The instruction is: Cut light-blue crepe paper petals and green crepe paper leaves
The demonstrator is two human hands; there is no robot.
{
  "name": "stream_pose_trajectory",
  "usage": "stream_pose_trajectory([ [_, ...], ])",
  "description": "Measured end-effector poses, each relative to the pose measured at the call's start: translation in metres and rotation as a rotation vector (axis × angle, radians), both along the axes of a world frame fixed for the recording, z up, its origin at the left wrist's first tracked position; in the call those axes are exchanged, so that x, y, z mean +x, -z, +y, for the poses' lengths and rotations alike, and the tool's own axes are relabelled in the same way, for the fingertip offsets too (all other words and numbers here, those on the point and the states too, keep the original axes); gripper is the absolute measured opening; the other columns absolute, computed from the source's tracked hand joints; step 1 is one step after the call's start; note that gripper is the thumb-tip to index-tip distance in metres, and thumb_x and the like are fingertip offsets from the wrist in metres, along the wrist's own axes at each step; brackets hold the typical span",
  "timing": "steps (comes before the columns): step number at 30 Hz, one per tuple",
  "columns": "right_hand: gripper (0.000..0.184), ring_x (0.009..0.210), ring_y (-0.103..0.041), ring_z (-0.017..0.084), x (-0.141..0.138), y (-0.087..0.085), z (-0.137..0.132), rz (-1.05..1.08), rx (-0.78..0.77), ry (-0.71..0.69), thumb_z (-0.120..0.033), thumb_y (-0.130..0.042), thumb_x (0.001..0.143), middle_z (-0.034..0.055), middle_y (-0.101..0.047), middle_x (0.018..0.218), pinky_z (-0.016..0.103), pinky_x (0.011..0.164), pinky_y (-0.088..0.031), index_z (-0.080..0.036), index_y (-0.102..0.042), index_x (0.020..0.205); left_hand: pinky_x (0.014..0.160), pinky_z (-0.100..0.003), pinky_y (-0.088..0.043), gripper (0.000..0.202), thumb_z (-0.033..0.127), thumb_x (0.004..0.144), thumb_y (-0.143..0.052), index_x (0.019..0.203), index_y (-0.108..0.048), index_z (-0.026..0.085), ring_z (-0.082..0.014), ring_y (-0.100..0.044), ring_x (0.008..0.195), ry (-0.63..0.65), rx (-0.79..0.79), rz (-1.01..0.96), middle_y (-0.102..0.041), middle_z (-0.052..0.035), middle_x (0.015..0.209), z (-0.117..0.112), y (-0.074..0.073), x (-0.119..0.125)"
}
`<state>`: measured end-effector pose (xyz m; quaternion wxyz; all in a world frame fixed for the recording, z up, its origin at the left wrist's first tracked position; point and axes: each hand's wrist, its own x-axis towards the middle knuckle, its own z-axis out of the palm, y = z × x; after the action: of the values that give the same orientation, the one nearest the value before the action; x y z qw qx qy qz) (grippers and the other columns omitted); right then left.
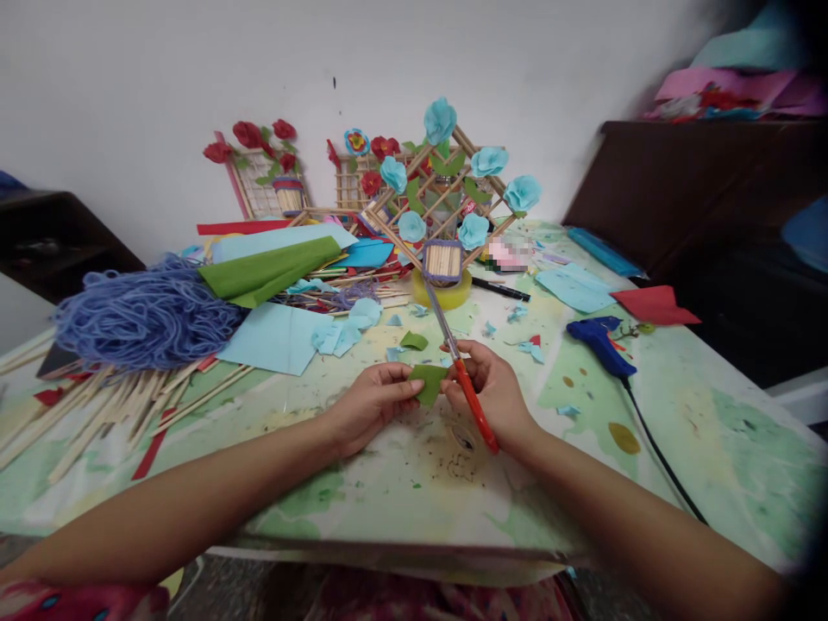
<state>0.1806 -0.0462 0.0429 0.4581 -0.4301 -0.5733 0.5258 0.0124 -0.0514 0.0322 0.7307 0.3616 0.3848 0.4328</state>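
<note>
Between my hands is a small piece of green paper. My left hand pinches its left side between thumb and fingers. In my right hand are red-handled scissors, their blades pointing away from me and looking closed. The right fingertips also touch the paper's right edge. Just beyond lies another curled green paper piece. Further back, a diamond-shaped stick lattice with light-blue paper flowers stands upright, a small stick basket at its lower corner above a roll of yellow tape.
Blue yarn, wooden sticks, light-blue paper and a folded green sheet crowd the left. At right are a blue glue gun with a cord, and red paper. Red-flowered lattices lean against the wall.
</note>
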Motion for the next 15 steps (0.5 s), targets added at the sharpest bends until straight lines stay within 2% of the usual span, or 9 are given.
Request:
stream_pose_trajectory([
  [8, 0.049, 0.052, -0.047, 0.009, 0.004, 0.001, 0.002, -0.083, 0.008, 0.008, -0.023, -0.066, 0.059, -0.0044, -0.054, 0.063, 0.022, 0.050, -0.038, -0.018, -0.048, 0.105, 0.056, -0.017, -0.042, 0.015, 0.017, 0.064, -0.074, 0.070, -0.061, 0.012, -0.0048, -0.052, 0.055, -0.042, 0.026, 0.030, -0.058, 0.0010, 0.066, 0.000, 0.000, -0.001],
  [10, 0.048, 0.054, -0.047, 0.010, 0.008, -0.001, 0.003, -0.215, 0.042, 0.000, -0.026, -0.068, 0.060, -0.0038, -0.054, 0.064, 0.022, 0.051, -0.037, -0.018, -0.050, 0.104, 0.054, -0.015, -0.041, 0.015, 0.018, 0.065, -0.074, 0.071, -0.061, 0.012, -0.0037, -0.050, 0.053, -0.100, 0.053, 0.038, -0.057, 0.0017, 0.066, 0.004, -0.001, -0.004],
  [15, 0.042, 0.057, -0.051, 0.014, 0.019, -0.010, 0.003, -0.777, 0.190, -0.004, -0.040, -0.063, 0.068, -0.0017, -0.058, 0.065, 0.024, 0.053, -0.033, -0.022, -0.053, 0.105, 0.054, -0.014, -0.042, 0.017, 0.019, 0.064, -0.074, 0.072, -0.060, 0.012, -0.0034, -0.050, 0.054, -0.288, 0.141, 0.013, -0.055, 0.0024, 0.066, 0.018, -0.005, -0.017],
])
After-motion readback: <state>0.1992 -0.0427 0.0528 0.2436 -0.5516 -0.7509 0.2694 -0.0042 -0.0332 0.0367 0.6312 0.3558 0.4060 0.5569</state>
